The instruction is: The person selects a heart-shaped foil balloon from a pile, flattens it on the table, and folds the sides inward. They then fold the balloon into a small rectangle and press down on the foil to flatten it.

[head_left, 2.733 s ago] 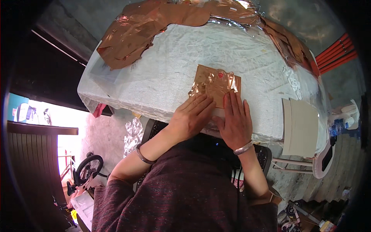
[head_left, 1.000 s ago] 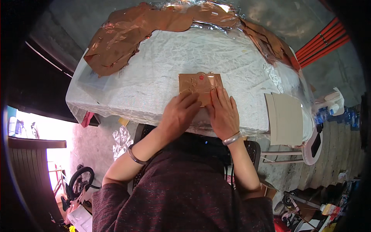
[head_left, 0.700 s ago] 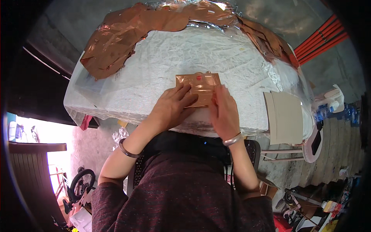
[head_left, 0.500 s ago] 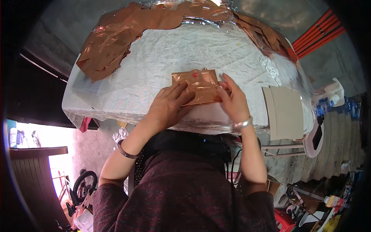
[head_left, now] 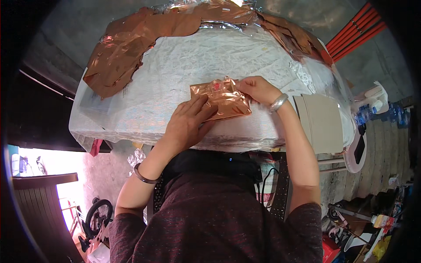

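Note:
A flat copper-coloured foil packet [head_left: 228, 107] lies on the white-covered table in front of me. Its surface is creased and shiny, with clear plastic and a small red spot near its far edge. My left hand [head_left: 187, 118] rests on the packet's left part, fingers stretched out and palm down. At the far right corner, my right hand [head_left: 262, 91] is closed, thumb and fingertips pinching the packet's edge. The fingertips partly hide what exactly they grip.
Copper foil sheets [head_left: 116, 57] lie along the table's [head_left: 175, 61] far left, with more foil [head_left: 298, 37] at the far right. Grey-beige card pieces [head_left: 322, 122] rest by the right edge. Beyond stand orange poles [head_left: 357, 33]. A white stool [head_left: 354, 155] is at the right.
My right hand has moved from the packet's right side up to its far right corner and closed there. The clear plastic near the far edge stands up more. My left hand stays on the packet.

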Demonstrator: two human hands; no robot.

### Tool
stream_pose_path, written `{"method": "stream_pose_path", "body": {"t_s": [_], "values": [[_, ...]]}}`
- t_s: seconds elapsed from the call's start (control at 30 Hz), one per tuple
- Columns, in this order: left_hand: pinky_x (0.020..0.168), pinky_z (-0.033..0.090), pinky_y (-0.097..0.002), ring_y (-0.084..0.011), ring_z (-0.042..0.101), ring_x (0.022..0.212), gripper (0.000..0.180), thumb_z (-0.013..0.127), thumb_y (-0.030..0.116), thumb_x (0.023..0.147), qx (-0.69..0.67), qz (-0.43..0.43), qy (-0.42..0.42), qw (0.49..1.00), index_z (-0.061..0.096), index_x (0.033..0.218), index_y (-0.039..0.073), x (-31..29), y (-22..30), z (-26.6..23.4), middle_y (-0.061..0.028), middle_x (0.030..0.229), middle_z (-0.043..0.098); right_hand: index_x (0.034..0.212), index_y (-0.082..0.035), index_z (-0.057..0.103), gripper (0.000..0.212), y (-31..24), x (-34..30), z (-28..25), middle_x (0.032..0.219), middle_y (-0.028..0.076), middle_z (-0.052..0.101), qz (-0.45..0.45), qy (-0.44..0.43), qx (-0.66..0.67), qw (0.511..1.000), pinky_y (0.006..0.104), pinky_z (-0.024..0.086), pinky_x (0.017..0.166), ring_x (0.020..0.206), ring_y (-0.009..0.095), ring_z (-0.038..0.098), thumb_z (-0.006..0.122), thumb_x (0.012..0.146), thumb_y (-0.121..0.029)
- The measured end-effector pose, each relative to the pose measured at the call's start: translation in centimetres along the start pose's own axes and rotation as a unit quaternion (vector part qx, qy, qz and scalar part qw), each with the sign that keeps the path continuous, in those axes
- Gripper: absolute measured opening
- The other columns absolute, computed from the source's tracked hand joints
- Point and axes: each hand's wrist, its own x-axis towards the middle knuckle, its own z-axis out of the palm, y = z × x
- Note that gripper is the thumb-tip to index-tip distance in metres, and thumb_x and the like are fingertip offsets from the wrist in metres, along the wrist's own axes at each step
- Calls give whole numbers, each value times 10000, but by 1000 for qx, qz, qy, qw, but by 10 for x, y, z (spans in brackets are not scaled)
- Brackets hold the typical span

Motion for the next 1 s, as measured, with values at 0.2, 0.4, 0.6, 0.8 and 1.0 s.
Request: {"method": "stream_pose_path", "body": {"t_s": [0.2, 0.4, 0.6, 0.8, 1.0], "values": [[926, 419, -438, -349, 500, 1190, 369, 646, 218, 844, 1, 2, 4, 1000, 594, 1197, 126, 0, -1, 1, -174, 1314, 499, 834, -28, 665, 185, 3, -22, -2, 679, -24, 607, 56, -30, 4, 998, 191, 388, 503, 569, 31, 505, 682, 862, -211], [931, 418, -439, -347, 502, 1186, 375, 649, 218, 843, 2, 1, 4, 1000, 589, 1200, 120, 0, 0, 2, -178, 1311, 496, 677, -30, 622, 189, 32, -15, 6, 601, -4, 576, 1, -6, 26, 1000, 230, 395, 514, 565, 62, 498, 754, 760, -137], [940, 415, -436, -346, 516, 1169, 388, 650, 221, 843, 7, -2, 1, 1000, 574, 1210, 122, 0, 1, 1, -191, 1321, 480, 688, -7, 621, 170, 34, -17, 10, 631, 28, 621, -9, -17, 83, 996, 247, 425, 544, 588, 81, 535, 746, 764, -95], [945, 414, -436, -346, 526, 1151, 380, 632, 228, 856, 22, -1, 1, 1000, 569, 1220, 134, 0, 4, 0, -197, 1313, 479, 716, 1, 643, 129, 31, -20, 10, 673, 58, 660, 3, -12, 70, 997, 267, 467, 605, 652, 110, 599, 739, 764, -71], [955, 406, -435, -343, 516, 1169, 387, 614, 221, 866, 22, -15, -15, 1000, 563, 1243, 150, -1, 3, 1, -202, 1328, 470, 923, 33, 622, 157, -15, -54, 31, 810, 117, 682, -24, 130, -203, 970, 331, 526, 671, 763, 222, 662, 667, 824, -80]]}}
